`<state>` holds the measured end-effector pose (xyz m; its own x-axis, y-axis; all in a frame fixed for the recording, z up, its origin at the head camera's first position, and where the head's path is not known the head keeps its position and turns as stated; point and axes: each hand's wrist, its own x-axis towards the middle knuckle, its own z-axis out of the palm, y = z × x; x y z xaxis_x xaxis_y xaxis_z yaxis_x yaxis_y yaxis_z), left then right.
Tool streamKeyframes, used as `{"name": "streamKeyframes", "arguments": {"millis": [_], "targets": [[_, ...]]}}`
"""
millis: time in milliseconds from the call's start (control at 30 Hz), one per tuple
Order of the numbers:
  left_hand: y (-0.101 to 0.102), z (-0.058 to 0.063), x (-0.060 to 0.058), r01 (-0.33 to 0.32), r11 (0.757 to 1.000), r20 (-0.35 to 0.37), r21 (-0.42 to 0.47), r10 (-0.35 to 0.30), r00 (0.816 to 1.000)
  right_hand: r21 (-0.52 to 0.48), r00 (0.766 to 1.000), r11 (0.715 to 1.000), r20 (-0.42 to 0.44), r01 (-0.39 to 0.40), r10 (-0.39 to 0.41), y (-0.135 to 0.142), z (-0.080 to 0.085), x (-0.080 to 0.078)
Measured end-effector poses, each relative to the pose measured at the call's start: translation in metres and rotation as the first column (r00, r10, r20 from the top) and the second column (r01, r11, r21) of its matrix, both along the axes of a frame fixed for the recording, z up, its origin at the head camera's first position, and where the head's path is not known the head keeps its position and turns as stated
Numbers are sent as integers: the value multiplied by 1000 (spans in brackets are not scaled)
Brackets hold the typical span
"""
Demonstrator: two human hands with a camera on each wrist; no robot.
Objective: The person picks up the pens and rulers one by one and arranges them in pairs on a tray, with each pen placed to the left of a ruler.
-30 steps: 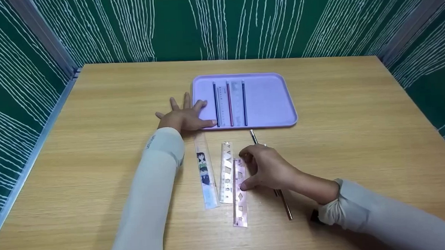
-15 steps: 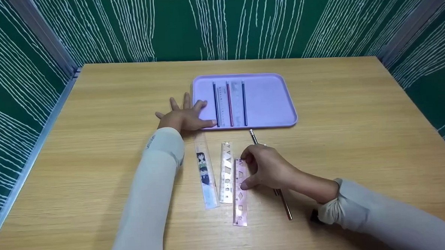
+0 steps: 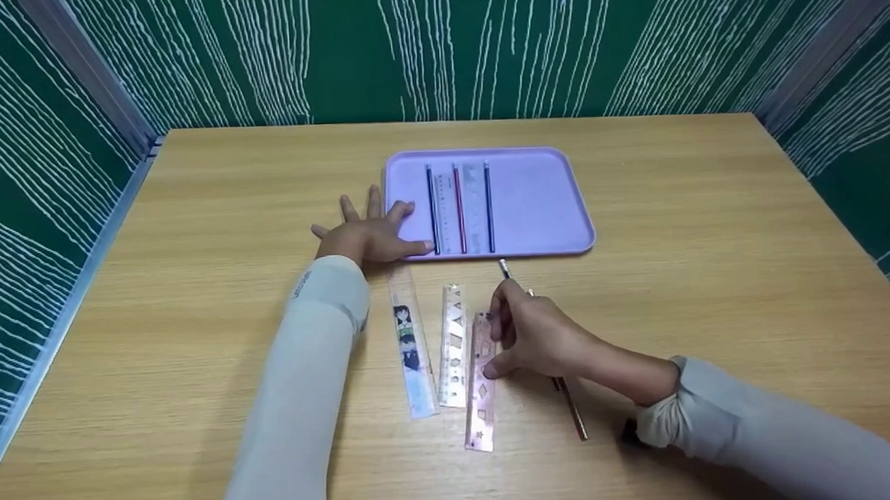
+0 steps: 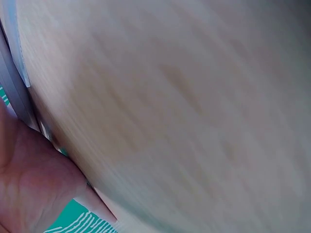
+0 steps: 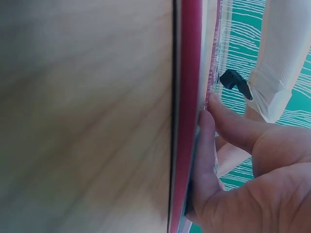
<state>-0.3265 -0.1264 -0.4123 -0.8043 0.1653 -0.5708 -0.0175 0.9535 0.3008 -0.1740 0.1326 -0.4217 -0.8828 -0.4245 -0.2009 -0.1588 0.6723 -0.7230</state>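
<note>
My right hand [image 3: 535, 332] pinches the right edge of a pink ruler [image 3: 482, 414] with shape cutouts, thumb and fingers along its upper half. In the right wrist view, the thumb and fingers [image 5: 209, 145] meet at the ruler's edge. My left hand [image 3: 373, 234] lies with spread fingers over the left rim of a lilac tray [image 3: 544, 200]. Its thumb reaches the lower end of a dark pencil [image 3: 432, 205] on the tray. Beside that pencil lie a clear ruler [image 3: 446, 212], a red pencil [image 3: 459, 208], another clear ruler [image 3: 475, 207] and a second dark pencil [image 3: 489, 207].
On the wooden table [image 3: 226, 214], a clear ruler with cartoon figures [image 3: 406, 342] and a clear cutout ruler [image 3: 454, 347] lie left of the pink one. Pencils, including a brown one [image 3: 575, 417], lie partly hidden under my right hand. Green walls [image 3: 346, 51] enclose the table.
My right fingers have closed in on the pink ruler's edge, and its upper end has swung slightly to the right. My left hand has stayed in place.
</note>
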Motion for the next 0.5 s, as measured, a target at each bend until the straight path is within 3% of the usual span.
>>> {"name": "streamKeyframes", "arguments": {"millis": [333, 500], "targets": [[0, 0, 0, 9, 1000, -5, 12, -9, 1000, -147, 999, 989, 41, 4, 2, 4, 0, -3], [0, -1, 0, -8, 1000, -11, 15, 9, 1000, -335, 978, 940, 207, 67, 4, 4, 1, -4]]}}
